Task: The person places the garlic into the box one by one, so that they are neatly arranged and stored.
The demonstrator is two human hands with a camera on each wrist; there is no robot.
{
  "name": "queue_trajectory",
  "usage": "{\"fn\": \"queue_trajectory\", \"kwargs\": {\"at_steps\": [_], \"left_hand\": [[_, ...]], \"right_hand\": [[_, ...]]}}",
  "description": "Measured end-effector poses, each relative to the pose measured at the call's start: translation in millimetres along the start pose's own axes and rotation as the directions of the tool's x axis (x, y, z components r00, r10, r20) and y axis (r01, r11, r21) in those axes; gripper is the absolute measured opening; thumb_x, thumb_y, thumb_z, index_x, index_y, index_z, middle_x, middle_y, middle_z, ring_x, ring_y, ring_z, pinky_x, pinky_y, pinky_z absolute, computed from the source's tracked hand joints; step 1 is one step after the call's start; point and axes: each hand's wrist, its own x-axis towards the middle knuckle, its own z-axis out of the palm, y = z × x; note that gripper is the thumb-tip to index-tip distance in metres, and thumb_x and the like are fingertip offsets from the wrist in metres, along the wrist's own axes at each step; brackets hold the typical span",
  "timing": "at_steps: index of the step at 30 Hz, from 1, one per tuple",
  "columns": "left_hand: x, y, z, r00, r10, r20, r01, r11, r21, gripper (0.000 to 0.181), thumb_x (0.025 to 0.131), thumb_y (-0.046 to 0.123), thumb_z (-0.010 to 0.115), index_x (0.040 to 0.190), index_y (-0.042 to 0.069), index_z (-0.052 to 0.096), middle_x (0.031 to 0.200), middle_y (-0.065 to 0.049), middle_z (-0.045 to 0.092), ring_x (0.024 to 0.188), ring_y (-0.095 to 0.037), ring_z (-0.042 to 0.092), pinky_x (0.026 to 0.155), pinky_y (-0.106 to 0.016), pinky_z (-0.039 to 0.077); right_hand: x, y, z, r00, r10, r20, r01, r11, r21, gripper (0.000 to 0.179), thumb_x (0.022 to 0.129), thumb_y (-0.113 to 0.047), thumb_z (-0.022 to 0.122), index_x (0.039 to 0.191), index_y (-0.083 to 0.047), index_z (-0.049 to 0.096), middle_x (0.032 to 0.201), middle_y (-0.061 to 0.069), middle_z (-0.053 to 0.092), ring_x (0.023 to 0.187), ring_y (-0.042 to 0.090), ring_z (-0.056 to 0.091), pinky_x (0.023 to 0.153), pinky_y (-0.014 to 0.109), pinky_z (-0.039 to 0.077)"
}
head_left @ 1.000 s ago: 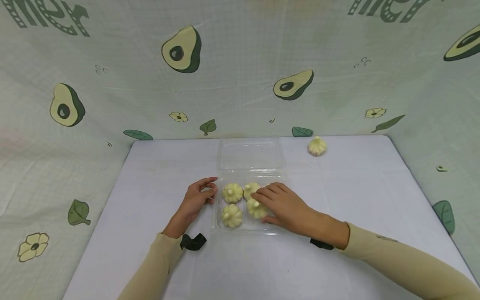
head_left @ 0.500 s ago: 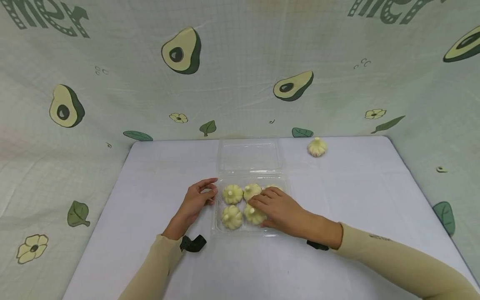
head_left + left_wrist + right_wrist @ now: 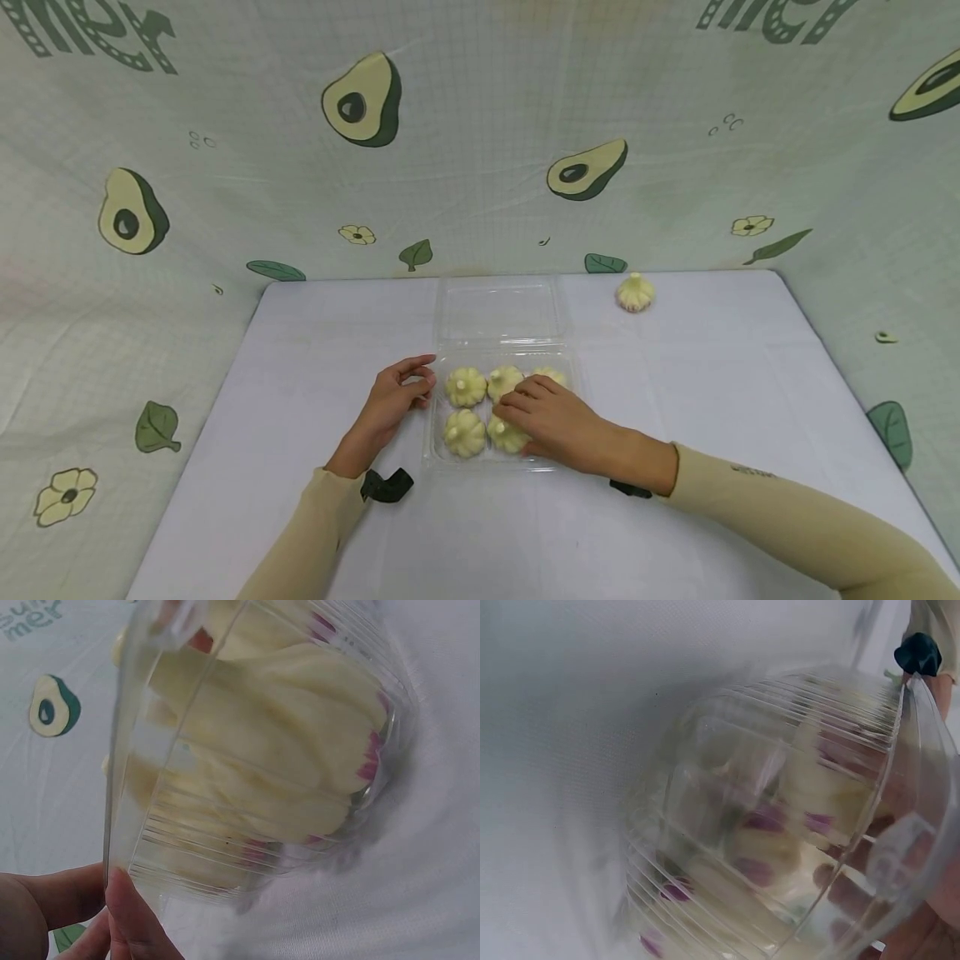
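Observation:
A clear plastic clamshell container [image 3: 491, 467] lies with its lid folded back, several pale garlic bulbs inside. My left hand [image 3: 390, 398] pinches the container's left rim between thumb and finger, as the left wrist view shows close up. Over the front of the container, my right hand [image 3: 562, 423] has its fingers curled round a garlic bulb [image 3: 506, 435] in the front middle and partly covers it. Two bulbs stand along the left side, a rear garlic bulb [image 3: 466, 387] and a front garlic bulb [image 3: 464, 433]. Another garlic bulb [image 3: 551, 375] at the back right shows partly behind the right hand.
One loose garlic bulb [image 3: 635, 293] stands near the table's far edge, right of the transparent lid [image 3: 498, 310]. A white cloth covers the table [image 3: 712, 358]. Hanging fabric [image 3: 480, 125] printed with avocados encloses the back and sides.
My right hand has moved slightly left with the front middle garlic bulb, which now sits closer to the front left one. The back right bulb has come into view. My left hand stays put.

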Motion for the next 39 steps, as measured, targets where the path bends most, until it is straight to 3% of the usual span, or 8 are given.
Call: {"fn": "queue_trajectory", "kwargs": {"at_steps": [28,35,39], "left_hand": [[0.8,-0.7,-0.7,1.0,0.001,0.005,0.0,1.0,-0.013,0.046,0.105,0.004,0.065,0.149,-0.002,0.056,0.109,-0.005,0.06,0.079,-0.01,0.06,0.065,-0.021,0.054],[1.3,-0.7,-1.0,1.0,-0.002,0.009,0.002,1.0,-0.005,0.046,0.105,0.005,0.066,0.149,-0.002,0.056,0.11,-0.005,0.06,0.08,-0.01,0.06,0.066,-0.021,0.054],[1.5,-0.6,-1.2,1.0,0.0,0.01,0.0,1.0,-0.006,0.046,0.105,0.005,0.065,0.149,-0.002,0.056,0.11,-0.005,0.06,0.079,-0.01,0.06,0.066,-0.021,0.054]], "right_hand": [[1.6,-1,7,1.0,-0.008,0.001,0.008,1.0,-0.017,0.069,0.069,-0.039,0.1,0.127,-0.015,0.07,0.12,-0.003,0.07,0.113,0.02,0.059,0.106,0.037,0.048],[-2.9,1,0,0.999,0.027,0.023,-0.027,1.0,-0.016,0.071,0.073,-0.042,0.097,0.131,-0.012,0.07,0.125,-0.001,0.07,0.117,0.022,0.06,0.109,0.039,0.047],[-8.6,6,-10,0.998,0.06,-0.013,-0.059,0.998,0.024,0.073,0.074,-0.04,0.097,0.134,-0.008,0.068,0.128,0.002,0.069,0.12,0.025,0.06,0.109,0.042,0.046]]}}
